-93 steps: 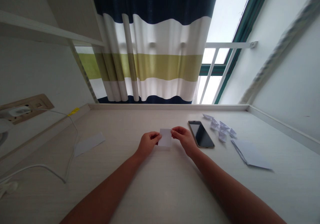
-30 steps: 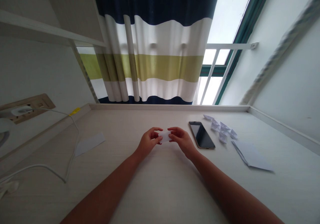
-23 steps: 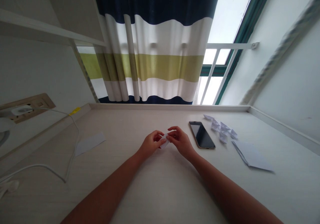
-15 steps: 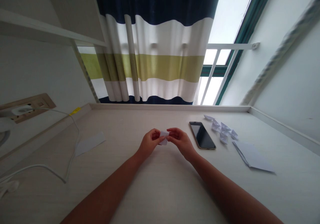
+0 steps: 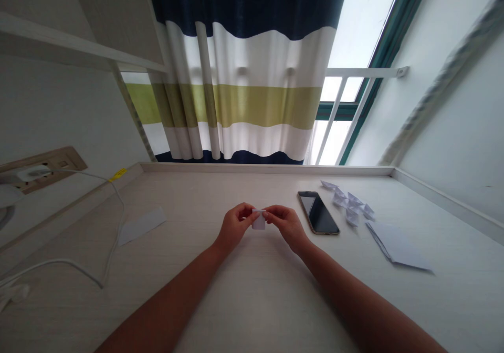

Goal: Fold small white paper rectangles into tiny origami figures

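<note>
Just right of the smartphone [image 5: 318, 213], on its near side, a stack of white paper sheets [image 5: 399, 248] lies flat on the desk [image 5: 260, 290], unfolded and, I'd say, not yet used. Well left of the phone, one loose paper strip [image 5: 142, 225], flat too. Closer on that same left side, the action: left hand [image 5: 236, 226] and right hand [image 5: 289, 224], fingers of both clamped on a small paper slip [image 5: 259, 223], top edge seemingly bent over; partway folded, I'd judge. Beyond the phone's right edge, a cluster of folded paper pieces [image 5: 354, 200]: those look done. Writing? No brand readable on the phone; far left of it, the yellow cable tag [image 5: 118, 174] is too small to read.
</note>
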### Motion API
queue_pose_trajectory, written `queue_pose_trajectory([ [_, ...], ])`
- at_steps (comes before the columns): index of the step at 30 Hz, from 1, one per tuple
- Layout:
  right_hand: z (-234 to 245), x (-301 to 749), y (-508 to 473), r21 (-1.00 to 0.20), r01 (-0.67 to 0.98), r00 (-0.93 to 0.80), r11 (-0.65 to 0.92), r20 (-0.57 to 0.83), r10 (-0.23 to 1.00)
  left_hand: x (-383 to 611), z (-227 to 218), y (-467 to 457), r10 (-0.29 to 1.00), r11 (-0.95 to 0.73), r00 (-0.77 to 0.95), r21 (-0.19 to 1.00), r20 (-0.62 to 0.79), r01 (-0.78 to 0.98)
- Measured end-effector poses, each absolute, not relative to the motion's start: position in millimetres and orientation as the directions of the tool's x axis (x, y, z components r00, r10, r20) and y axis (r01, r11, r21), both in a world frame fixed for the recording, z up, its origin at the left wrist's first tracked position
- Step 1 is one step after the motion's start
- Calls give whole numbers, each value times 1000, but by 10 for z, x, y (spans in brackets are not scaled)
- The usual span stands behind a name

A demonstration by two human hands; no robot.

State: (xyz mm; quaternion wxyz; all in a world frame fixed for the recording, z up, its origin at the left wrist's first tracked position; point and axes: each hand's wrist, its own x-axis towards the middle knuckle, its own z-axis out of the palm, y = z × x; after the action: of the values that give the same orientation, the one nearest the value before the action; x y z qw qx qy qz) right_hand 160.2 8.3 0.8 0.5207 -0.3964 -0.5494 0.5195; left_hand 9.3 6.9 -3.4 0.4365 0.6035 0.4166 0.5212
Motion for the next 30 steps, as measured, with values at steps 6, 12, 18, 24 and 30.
queue_pose_trajectory([
  [6,29,1596,60,-984,-108,-138,140,154,978,103,-18,54,956,-285,90,956,279,62],
  [12,14,1601,67,-984,-109,-142,140,154,978,98,-37,56,959,-272,105,960,264,70],
  [18,11,1595,66,-975,-176,-147,132,158,976,118,-22,39,963,-242,123,970,242,-10],
  [24,36,1578,62,-975,-190,-146,114,143,979,115,-28,39,962,-261,98,965,256,39],
  [30,36,1569,54,-973,-213,-156,90,125,980,115,-25,30,951,-306,69,949,301,83],
])
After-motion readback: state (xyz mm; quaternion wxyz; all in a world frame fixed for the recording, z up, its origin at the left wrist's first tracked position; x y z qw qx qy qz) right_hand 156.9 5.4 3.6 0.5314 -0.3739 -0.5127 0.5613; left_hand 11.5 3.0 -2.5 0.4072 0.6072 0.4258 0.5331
